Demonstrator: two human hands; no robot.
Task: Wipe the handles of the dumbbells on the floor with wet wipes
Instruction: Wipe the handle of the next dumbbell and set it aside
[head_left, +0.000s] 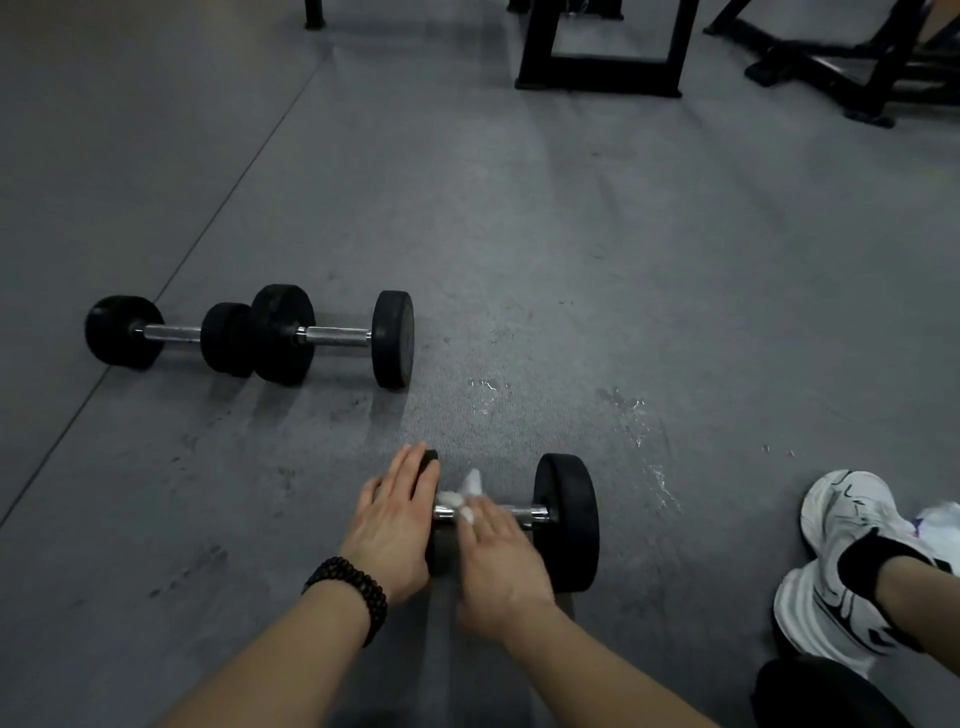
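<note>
Head view, looking down at grey gym floor (571, 260).

Near dumbbell (566, 519) lies just ahead of both hands, long axis running left to right across the view. Chrome handle (530, 514) shows between the two black heads; its left part is covered.

Left hand (389, 525): fingers straight, palm laid flat on the dumbbell's left head, holding nothing. Reads as bracing the weight against rolling. Beaded bracelet (353, 592) on that wrist.

Right hand (493, 556): lies over the left half of the handle with a white wet wipe (465, 493) bunched under the fingers. Fingers look curled down onto the wipe and bar; the hand is motion-blurred, so how tight the grip is cannot be told. A tuft of wipe sticks up on the far side.

Key relation: the right hand is the one on the bar, and the bare stretch of handle lies to its right, toward the right head. Judgement: the stroke to come runs along the bar's axis, rightward, while the left hand stays put as the stop.

Two more dumbbells, the far pair (249, 335), lie end to end at far left, well apart from the hands, axes also left to right, handles bare. Judgement: those are not yet being attended to.

White shoes (836, 551) at near right. Small wet flecks on the floor right of the near dumbbell. Black equipment frames (597, 78) at far top.
</note>
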